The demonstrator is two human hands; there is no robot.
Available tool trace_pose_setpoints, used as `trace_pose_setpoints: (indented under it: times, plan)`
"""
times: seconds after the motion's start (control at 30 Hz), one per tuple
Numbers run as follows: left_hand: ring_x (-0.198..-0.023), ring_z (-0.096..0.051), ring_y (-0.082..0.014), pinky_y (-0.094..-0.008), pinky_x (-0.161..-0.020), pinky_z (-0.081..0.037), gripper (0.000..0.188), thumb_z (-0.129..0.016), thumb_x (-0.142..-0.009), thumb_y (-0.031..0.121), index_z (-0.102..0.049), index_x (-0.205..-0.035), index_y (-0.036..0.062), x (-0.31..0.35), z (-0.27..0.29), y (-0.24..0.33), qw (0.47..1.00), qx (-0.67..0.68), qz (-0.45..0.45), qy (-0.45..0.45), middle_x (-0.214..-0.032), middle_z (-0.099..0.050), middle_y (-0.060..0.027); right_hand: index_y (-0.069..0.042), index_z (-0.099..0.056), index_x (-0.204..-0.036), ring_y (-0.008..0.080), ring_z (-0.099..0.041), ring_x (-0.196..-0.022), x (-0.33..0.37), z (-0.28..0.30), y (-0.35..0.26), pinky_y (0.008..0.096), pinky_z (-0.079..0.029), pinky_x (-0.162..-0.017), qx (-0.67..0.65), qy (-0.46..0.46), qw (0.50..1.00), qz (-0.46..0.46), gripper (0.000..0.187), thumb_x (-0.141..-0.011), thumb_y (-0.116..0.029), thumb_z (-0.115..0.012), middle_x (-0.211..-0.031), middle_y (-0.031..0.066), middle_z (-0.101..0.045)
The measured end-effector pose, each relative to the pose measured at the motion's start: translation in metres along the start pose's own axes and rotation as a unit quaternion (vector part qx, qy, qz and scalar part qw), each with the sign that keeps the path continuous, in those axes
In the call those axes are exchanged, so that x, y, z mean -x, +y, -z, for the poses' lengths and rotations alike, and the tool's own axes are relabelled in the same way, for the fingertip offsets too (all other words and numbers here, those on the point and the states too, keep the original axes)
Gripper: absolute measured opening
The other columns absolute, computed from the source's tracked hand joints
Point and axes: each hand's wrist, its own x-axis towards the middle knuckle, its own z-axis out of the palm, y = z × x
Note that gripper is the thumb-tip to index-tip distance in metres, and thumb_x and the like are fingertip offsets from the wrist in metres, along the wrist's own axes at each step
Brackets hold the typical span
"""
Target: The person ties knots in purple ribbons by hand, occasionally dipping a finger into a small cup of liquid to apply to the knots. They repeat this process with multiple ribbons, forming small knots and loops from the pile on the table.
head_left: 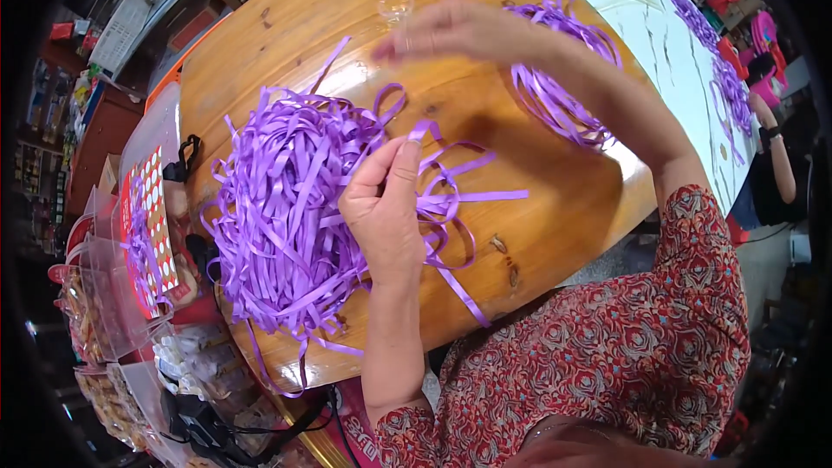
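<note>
My left hand (386, 195) is closed, thumb against fingers, pinching a purple ribbon (425, 129) whose end sticks up above the thumb. Beside and partly behind that hand lies a large tangled heap of purple satin ribbons (290, 208) on the wooden table (555, 217). Several loose strands curl out to the right of my wrist. My right hand (442, 30) is stretched across the far part of the table, smeared by motion, so its grip is unclear. Just past its fingers is a small clear dish (396, 7), its contents hard to make out.
A looped bundle of purple ribbon (563, 78) lies under my right forearm. A white marbled table (624, 0) adjoins at the right, with more ribbon (732, 95) and another person's arm (776, 147). Plastic bags and a sheet of round stickers (154, 217) crowd the left edge.
</note>
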Motion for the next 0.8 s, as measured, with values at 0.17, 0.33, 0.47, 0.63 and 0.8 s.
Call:
trace_pose_setpoints:
  times: [0.17,0.33,0.47,0.63,0.8]
  plan:
    - [-0.054,-0.04,-0.0002,-0.015,-0.046,-0.029,0.014,-0.064,-0.084,0.007,-0.066,-0.094,-0.0018,0.002,-0.007,0.001,1.0,0.001,-0.009,-0.008,-0.073,-0.06,0.0019,-0.001,-0.06,-0.114,0.0123,-0.056,-0.1,0.053,-0.043,-0.017,0.0255,-0.044,-0.089,-0.195,-0.032,0.98,-0.016,0.027,-0.088,-0.011,-0.057,-0.108,0.0059,-0.063]
    - [-0.057,-0.044,0.0,-0.0134,-0.048,-0.03,0.012,-0.064,-0.083,0.007,-0.067,-0.092,-0.0008,-0.003,0.004,-0.002,0.999,-0.009,-0.034,-0.008,-0.073,-0.06,0.0034,-0.001,-0.066,-0.099,0.0118,-0.059,-0.088,0.077,-0.03,-0.009,0.0238,-0.047,-0.076,-0.029,0.05,0.998,0.001,0.018,-0.082,-0.005,-0.063,-0.092,0.007,-0.066]
    - [-0.058,-0.046,-0.0015,-0.0144,-0.051,-0.034,0.01,-0.065,-0.083,0.006,-0.067,-0.091,0.0,-0.007,0.012,-0.001,0.998,-0.038,-0.048,0.017,-0.072,-0.06,0.0031,-0.001,-0.067,-0.092,0.0118,-0.06,-0.081,0.094,-0.023,0.003,0.0242,-0.046,-0.069,0.022,0.13,0.991,0.021,0.012,-0.081,-0.005,-0.065,-0.084,0.0067,-0.065]
    - [-0.068,-0.052,-0.0071,-0.0201,-0.059,-0.041,0.009,-0.065,-0.08,0.004,-0.065,-0.085,-0.0035,-0.017,0.017,-0.008,0.913,-0.307,-0.267,0.037,-0.08,-0.06,-0.0038,-0.002,-0.067,-0.087,0.0174,-0.062,-0.074,0.097,-0.025,0.011,0.0268,-0.047,-0.064,0.268,0.178,0.943,0.082,0.01,-0.077,-0.005,-0.067,-0.08,0.0074,-0.064]
    - [-0.097,-0.055,-0.0208,-0.0299,-0.083,-0.042,0.029,-0.063,-0.082,0.005,-0.057,-0.109,-0.0019,-0.018,-0.007,-0.01,0.699,-0.545,-0.445,0.127,-0.101,-0.059,-0.012,-0.003,-0.066,-0.087,0.0186,-0.061,-0.073,0.097,-0.033,0.023,0.027,-0.047,-0.061,0.235,0.195,0.945,0.114,0.012,-0.075,-0.005,-0.068,-0.078,0.0065,-0.063]
